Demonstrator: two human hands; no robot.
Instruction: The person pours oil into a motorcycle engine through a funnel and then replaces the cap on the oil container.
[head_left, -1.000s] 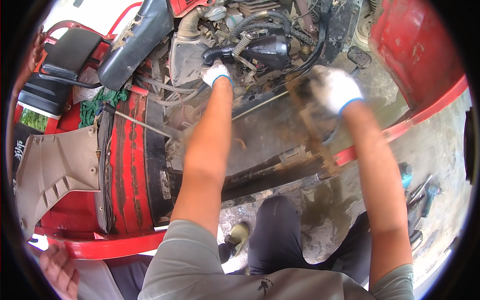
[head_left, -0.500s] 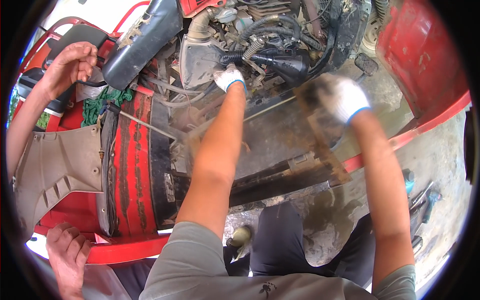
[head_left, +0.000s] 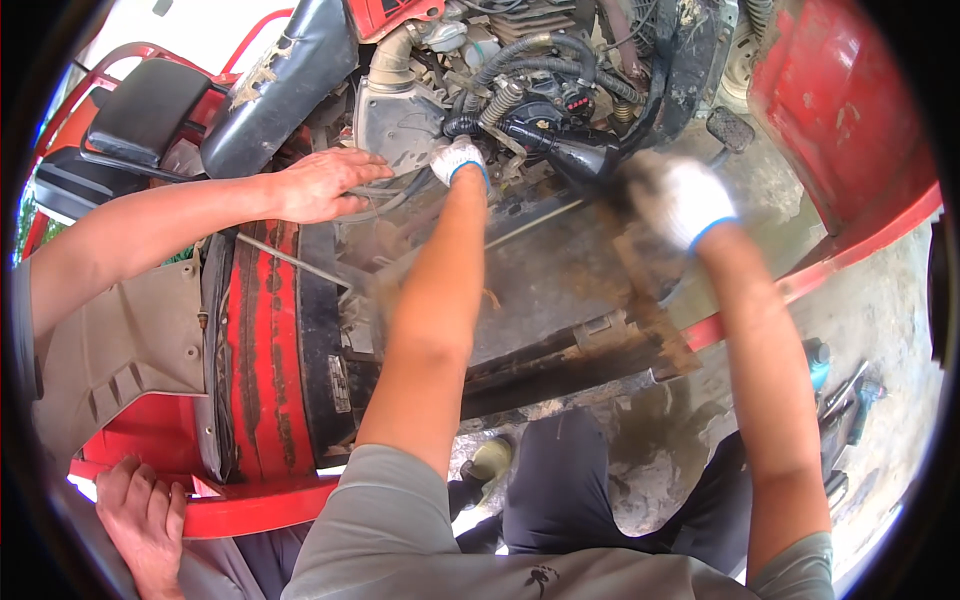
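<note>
My left hand point(head_left: 460, 162), in a white glove with a blue cuff, is at the ribbed end of a black duct point(head_left: 532, 136). Its fingers appear curled against that end, partly hidden from above. Beside it is a dusty beige air box point(head_left: 398, 128) with a thick elbow hose on top. The duct widens into a dark funnel point(head_left: 590, 160) toward the right. Near that wide end is my right hand point(head_left: 688, 200), also white-gloved; motion smears its fingers, and what they hold cannot be made out.
Another person's bare hand point(head_left: 325, 185) reaches across beside the air box; their other hand point(head_left: 145, 515) grips the red frame edge point(head_left: 260, 507). A black seat point(head_left: 285, 90) is tipped up at upper left. A foot pedal point(head_left: 730, 130) and tools point(head_left: 866, 400) on the floor are at right.
The other person's raised arm has swung right and down toward the air box, covering the green cloth. The black duct has tilted, its wide end lower. My right hand stays blurred near it.
</note>
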